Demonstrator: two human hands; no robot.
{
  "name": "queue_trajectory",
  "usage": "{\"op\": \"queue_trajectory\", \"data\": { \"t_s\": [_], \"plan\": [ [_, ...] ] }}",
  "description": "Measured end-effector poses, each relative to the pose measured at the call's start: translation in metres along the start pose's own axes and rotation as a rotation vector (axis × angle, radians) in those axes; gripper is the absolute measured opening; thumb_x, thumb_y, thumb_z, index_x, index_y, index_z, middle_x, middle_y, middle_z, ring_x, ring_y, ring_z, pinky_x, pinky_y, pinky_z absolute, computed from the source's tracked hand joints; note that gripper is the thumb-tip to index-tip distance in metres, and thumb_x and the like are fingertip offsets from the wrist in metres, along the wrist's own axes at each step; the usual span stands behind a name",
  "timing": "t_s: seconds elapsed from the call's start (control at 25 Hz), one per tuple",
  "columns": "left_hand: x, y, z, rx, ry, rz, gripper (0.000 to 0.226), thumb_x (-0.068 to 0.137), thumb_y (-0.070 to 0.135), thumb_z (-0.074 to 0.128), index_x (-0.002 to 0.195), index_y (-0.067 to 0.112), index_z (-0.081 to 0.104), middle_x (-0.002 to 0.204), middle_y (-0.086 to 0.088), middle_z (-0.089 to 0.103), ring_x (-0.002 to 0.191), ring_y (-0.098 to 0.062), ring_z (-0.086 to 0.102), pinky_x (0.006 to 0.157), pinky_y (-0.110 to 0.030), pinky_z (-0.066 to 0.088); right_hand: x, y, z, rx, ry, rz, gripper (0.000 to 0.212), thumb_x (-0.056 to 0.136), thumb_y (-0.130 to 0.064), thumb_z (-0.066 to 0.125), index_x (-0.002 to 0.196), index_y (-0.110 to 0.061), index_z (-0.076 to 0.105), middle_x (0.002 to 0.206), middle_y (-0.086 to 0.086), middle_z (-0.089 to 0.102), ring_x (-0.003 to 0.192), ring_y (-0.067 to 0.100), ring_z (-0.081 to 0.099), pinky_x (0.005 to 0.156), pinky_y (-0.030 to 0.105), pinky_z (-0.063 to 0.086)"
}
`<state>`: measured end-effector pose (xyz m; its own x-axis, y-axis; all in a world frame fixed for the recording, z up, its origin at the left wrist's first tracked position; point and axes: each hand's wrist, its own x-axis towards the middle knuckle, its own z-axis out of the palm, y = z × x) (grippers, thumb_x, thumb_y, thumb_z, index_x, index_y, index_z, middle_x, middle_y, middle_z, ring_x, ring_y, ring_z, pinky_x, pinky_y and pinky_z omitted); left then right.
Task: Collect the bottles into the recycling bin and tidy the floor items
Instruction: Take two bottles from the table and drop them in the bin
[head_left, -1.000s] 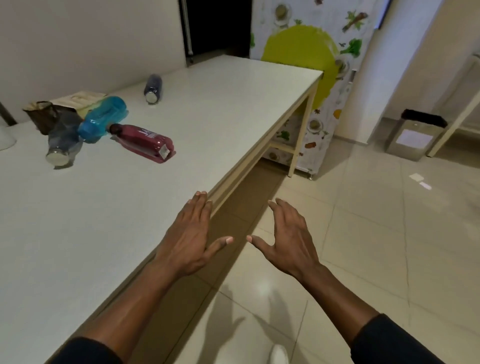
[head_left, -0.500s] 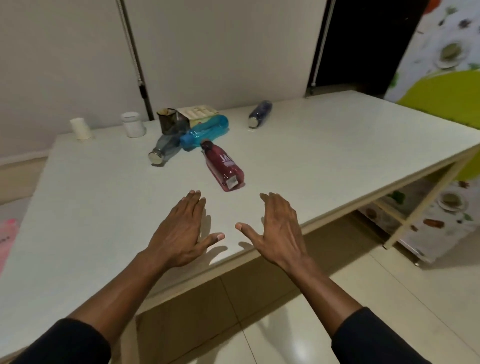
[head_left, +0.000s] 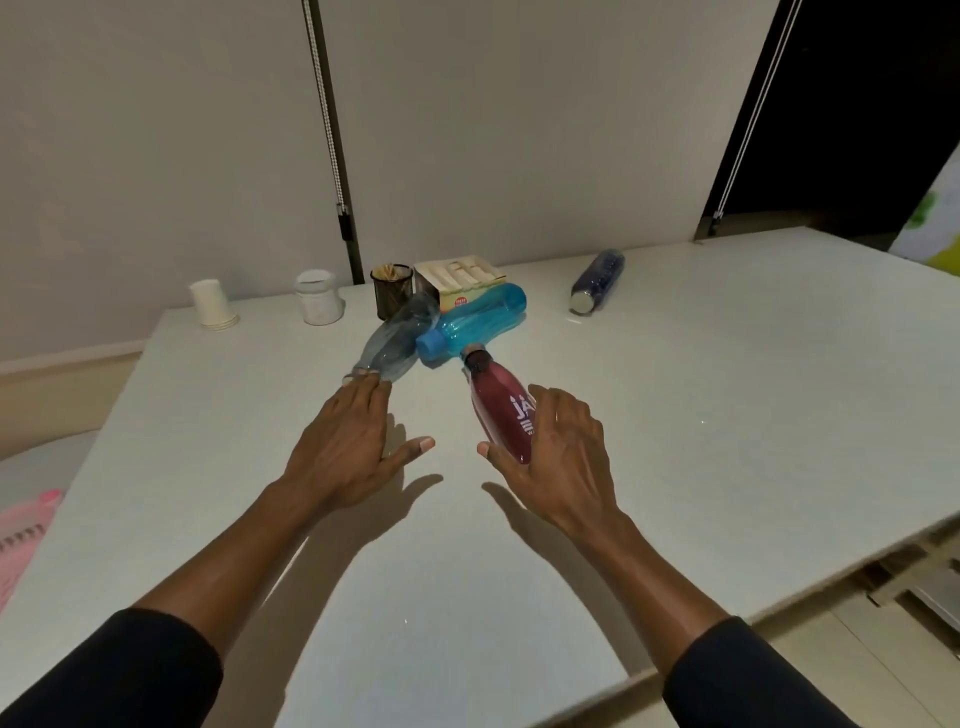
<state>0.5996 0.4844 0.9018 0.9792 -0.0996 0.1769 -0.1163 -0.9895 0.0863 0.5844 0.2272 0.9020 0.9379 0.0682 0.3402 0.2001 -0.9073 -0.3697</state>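
Both my hands reach across the white table (head_left: 675, 415) as bottle collection opens. The right hand (head_left: 561, 462) straddles the base of a maroon bottle (head_left: 501, 405) lying on its side mid-table, thumb on its left flank, fingers spread over its right, only lightly bent and not closed round it. The left hand (head_left: 343, 452) lies flat, fingers straight, its tips at the near end of a clear bottle (head_left: 397, 338); it holds nothing.

That clear bottle and a blue bottle (head_left: 478, 319) lie crossed toward the far edge. The maroon bottle's cap meets the blue one. A dark blue bottle (head_left: 597, 280) lies apart, further along that edge.

I judge this the first pickup: no bottle is lifted and no recycling bin is in view. Next the right hand needs to wrap the maroon body firmly and draw it back without nudging the blue bottle into a roll.
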Motion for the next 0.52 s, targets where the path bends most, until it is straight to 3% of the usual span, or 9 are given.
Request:
{"op": "queue_trajectory", "data": {
  "t_s": [0.12, 0.24, 0.32, 0.52],
  "plan": [
    [0.059, -0.023, 0.004, 0.030, -0.004, -0.021, 0.105, 0.087, 0.088, 0.022, 0.162, 0.014, 0.023, 0.170, -0.012, 0.027, 0.155, -0.031, 0.028, 0.125, -0.046, 0.030, 0.038, -0.003, 0.009, -0.021, -0.023, 0.054, 0.093, 0.085, -0.075, 0.061, 0.154, -0.022, 0.028, 0.153, 0.005, 0.043, 0.136, 0.026, 0.044, 0.110, 0.043, 0.043],
    [0.109, -0.044, 0.012, 0.065, 0.003, -0.038, 0.101, 0.082, 0.090, 0.027, 0.147, 0.014, 0.040, 0.144, -0.012, 0.053, 0.124, -0.028, 0.055, 0.104, -0.044, 0.052, 0.066, -0.005, 0.021, -0.051, -0.047, 0.101, 0.094, 0.082, -0.072, 0.066, 0.152, -0.020, 0.030, 0.146, 0.008, 0.048, 0.129, 0.028, 0.049, 0.103, 0.043, 0.048],
    [0.133, -0.052, 0.020, 0.069, 0.005, -0.069, 0.096, 0.082, 0.091, 0.034, 0.139, 0.014, 0.045, 0.132, -0.010, 0.059, 0.110, -0.025, 0.058, 0.094, -0.043, 0.055, 0.077, -0.006, 0.029, -0.093, -0.070, 0.107, 0.094, 0.080, -0.071, 0.068, 0.150, -0.020, 0.031, 0.139, 0.008, 0.052, 0.123, 0.028, 0.053, 0.098, 0.042, 0.050],
    [0.171, -0.055, 0.040, -0.020, 0.002, -0.184, 0.076, 0.091, 0.072, 0.058, 0.137, 0.013, 0.045, 0.126, -0.010, 0.058, 0.103, -0.024, 0.060, 0.085, -0.042, 0.058, 0.092, 0.001, 0.043, -0.134, -0.138, 0.115, 0.090, 0.080, -0.070, 0.070, 0.145, -0.021, 0.033, 0.129, 0.004, 0.056, 0.108, 0.023, 0.059, 0.083, 0.037, 0.054]
  ]
}}
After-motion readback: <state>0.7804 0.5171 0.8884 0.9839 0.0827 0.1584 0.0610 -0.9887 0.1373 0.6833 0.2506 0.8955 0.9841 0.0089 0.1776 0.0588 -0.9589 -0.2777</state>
